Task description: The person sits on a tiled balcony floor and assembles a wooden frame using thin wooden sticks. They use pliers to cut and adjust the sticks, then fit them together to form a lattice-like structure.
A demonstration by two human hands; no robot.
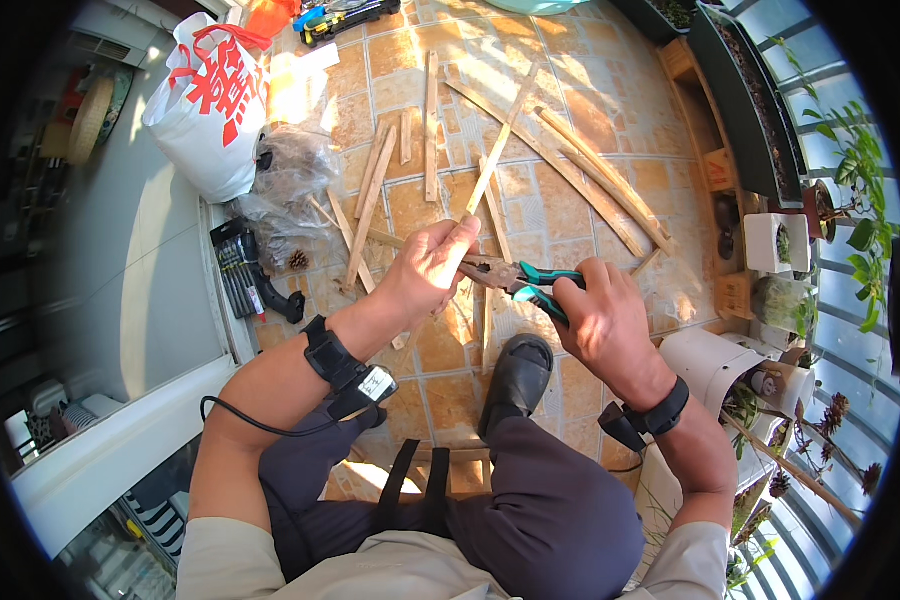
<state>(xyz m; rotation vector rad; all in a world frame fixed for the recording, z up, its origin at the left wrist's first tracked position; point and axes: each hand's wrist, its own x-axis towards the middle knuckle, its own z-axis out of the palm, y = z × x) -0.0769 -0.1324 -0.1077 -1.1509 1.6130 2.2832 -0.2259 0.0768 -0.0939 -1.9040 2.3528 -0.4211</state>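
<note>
My left hand [436, 264] grips a narrow wooden strip [499, 146] near its lower end, and the strip slants up and to the right. In my right hand [600, 319] are combination pliers [506, 276] with black and teal handles. Their rusty jaws reach to the lower end of the strip beside my left hand's fingers. Whether the jaws bite on the wood or on a nail is hidden by that hand. Loose wooden strips lie on the tiles beyond, among them a long one [547, 161] and a shorter one [430, 127].
White bag [206, 112] with red print stands at upper left, beside clear plastic wrapping [296, 187]. A screwdriver bit set [232, 262], a black-handled tool [277, 300] and a pine cone [298, 259] lie below. Planters [750, 105] and pots [709, 364] line the right railing. My shoe [521, 379] rests on the tiles.
</note>
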